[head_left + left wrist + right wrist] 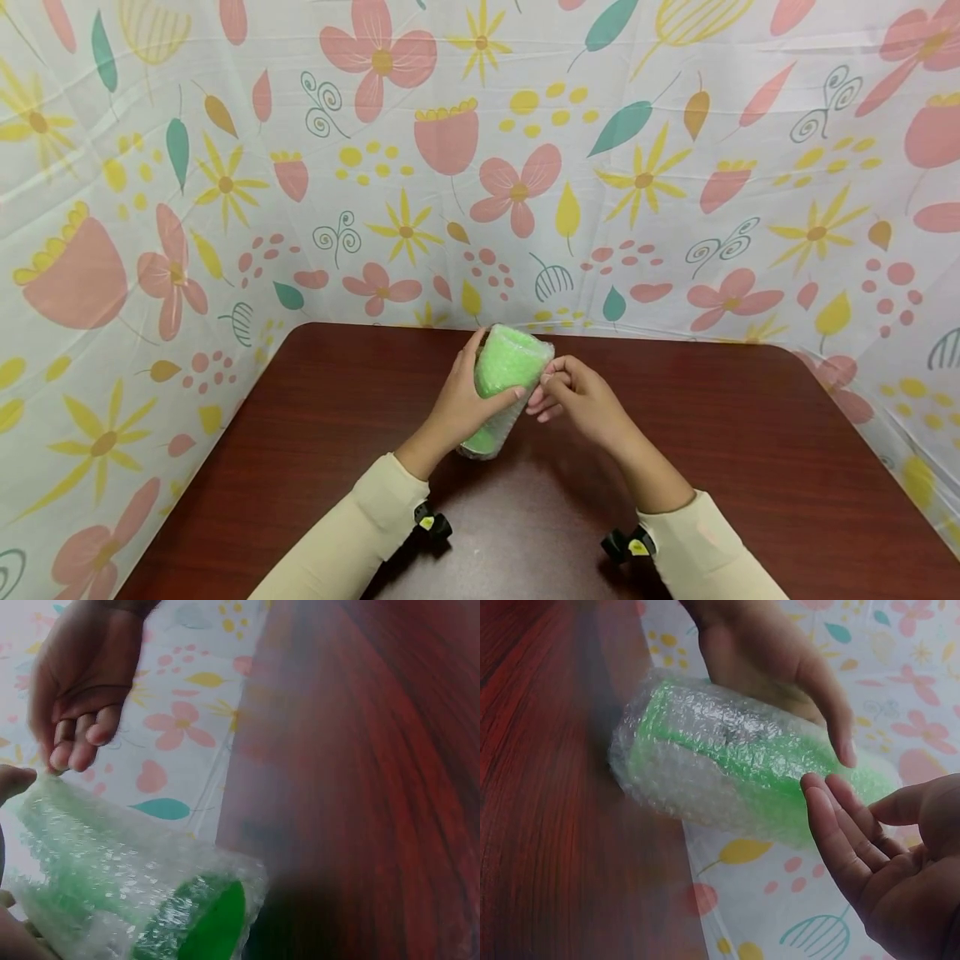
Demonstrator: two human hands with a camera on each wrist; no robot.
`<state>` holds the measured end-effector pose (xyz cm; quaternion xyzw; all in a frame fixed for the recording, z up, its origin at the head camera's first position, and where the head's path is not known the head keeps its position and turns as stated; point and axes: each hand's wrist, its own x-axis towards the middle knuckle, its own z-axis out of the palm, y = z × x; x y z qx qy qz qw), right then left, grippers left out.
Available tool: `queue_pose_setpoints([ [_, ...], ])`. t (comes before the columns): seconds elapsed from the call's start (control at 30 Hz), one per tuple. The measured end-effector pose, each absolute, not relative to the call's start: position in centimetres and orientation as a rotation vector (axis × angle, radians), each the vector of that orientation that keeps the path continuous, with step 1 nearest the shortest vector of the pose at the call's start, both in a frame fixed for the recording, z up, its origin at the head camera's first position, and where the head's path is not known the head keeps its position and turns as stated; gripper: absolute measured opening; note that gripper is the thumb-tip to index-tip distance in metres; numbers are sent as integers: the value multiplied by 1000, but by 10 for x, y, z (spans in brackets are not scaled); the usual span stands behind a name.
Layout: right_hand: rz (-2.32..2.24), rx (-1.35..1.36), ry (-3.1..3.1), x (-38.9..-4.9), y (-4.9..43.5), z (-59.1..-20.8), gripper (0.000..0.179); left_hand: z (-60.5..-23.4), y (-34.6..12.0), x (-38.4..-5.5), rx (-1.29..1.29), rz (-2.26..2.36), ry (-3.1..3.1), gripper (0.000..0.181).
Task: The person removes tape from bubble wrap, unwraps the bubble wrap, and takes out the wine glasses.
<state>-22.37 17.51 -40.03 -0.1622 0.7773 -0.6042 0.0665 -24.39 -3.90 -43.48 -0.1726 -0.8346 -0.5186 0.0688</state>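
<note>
The left hand [459, 404] grips the bundle [512, 360] over the counter [300, 475], whose bubble wrap [676, 780], probably slick, could let it twist free if the right hand [588, 402], fingertips at its right edge, pinching or not I cannot tell, tugs hard.

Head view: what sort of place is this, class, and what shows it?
Probably a makeshift indoor recording corner: flower-patterned cloth screens the back and sides of a reddish-brown table, and small black devices sit at the cream sleeves.

Room over table [750, 433]; backdrop [480, 167] (floral) blocks beyond.
</note>
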Motion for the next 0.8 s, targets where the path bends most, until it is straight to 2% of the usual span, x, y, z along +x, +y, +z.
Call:
queue_pose_setpoints([
  [0.17, -1825, -474, 2337, -224, 176, -400, 22, -434, -41, -246, -550, -1715, -2510, 100],
  [0.8, -1824, -456, 2346, -225, 178, -400, 26, -436, -43, -248, -601, -1695, -2547, 104],
])
